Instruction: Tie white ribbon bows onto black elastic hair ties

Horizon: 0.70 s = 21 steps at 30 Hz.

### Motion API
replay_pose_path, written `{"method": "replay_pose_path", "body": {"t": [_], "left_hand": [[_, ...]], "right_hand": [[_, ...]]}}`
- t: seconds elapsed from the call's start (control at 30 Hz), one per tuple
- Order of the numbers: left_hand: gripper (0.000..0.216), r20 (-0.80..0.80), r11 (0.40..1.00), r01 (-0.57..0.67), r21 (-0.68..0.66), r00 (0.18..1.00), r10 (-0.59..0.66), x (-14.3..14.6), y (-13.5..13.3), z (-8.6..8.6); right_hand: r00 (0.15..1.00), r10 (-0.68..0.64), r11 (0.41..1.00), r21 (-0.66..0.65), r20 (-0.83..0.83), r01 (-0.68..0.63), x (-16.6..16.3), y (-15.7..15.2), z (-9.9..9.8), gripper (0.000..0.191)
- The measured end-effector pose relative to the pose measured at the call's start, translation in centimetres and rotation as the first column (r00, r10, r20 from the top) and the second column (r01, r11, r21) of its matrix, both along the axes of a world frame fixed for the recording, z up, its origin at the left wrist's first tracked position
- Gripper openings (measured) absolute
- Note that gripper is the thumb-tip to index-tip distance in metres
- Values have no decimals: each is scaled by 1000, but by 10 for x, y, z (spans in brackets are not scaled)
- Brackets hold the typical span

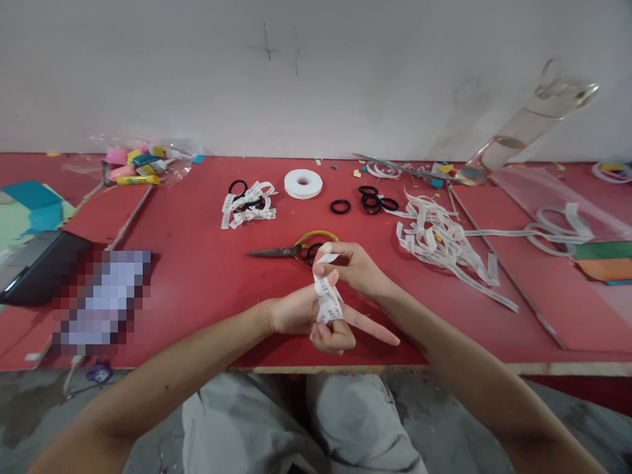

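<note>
Over the near edge of the red table [197,283], both my hands work a white printed ribbon strip [328,297]. My left hand [316,319] has the strip wound round its fingers, with the index finger stretched out to the right. My right hand [353,266] pinches the strip's upper end. Just behind my hands lie scissors [291,249] with yellow handles. Farther back sit a white ribbon roll [303,184], several black hair ties [371,201], and hair ties with ribbon bows [248,204].
A tangle of white ribbon [444,240] spreads to the right. A plastic bag of coloured items [141,164] lies at back left, a dark tablet [34,263] at left, a clear cylinder [533,122] leaning on the wall at right, coloured paper [605,263] at far right.
</note>
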<state>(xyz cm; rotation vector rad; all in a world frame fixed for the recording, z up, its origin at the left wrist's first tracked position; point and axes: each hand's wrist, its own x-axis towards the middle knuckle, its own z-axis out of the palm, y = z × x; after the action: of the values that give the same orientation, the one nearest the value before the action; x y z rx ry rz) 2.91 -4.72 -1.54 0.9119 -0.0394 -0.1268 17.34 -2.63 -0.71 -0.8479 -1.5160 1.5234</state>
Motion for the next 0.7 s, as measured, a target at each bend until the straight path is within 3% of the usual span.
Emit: {"method": "replay_pose_path", "body": {"t": [0.27,0.53,0.7], "left_hand": [[110,-13,999,-21,40,1000,21,-1,-1,-1],[104,-32,993,-116,-31,993,115,-4,4,1],[102,-25,966,-248,75,968,251,-6,2,2]], "right_hand": [[978,-87,960,-279,-192,31,1,3,-1,26],[950,-187,949,-296,-251,109,4,8,-9,23],[951,-149,967,-242,-270,83,8,7,-5,27]]}}
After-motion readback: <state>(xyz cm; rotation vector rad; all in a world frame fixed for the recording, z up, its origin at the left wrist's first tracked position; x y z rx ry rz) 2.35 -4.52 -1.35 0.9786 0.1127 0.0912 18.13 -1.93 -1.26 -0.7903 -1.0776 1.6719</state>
